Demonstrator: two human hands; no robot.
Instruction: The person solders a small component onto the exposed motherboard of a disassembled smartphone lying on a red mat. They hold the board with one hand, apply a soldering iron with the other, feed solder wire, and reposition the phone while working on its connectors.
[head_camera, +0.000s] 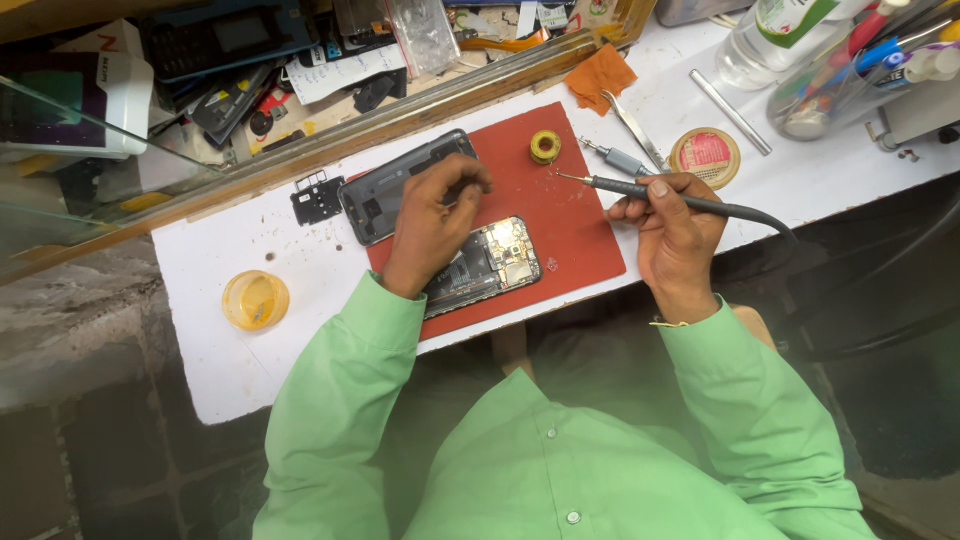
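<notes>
With our right hand (672, 232) pinching the black pen-shaped soldering iron (650, 192) at three o'clock and our left hand (432, 218) curled, fingertips together, above the opened black smartphone (492, 264) at centre, we risk scorching the red rubber mat (560, 215).

There are two hands (432, 222) (672, 232), one soldering iron (640, 190), one open phone (490, 265), one phone back (385, 190), one red mat (570, 225) and two tweezers (632, 125) (615, 157).
</notes>
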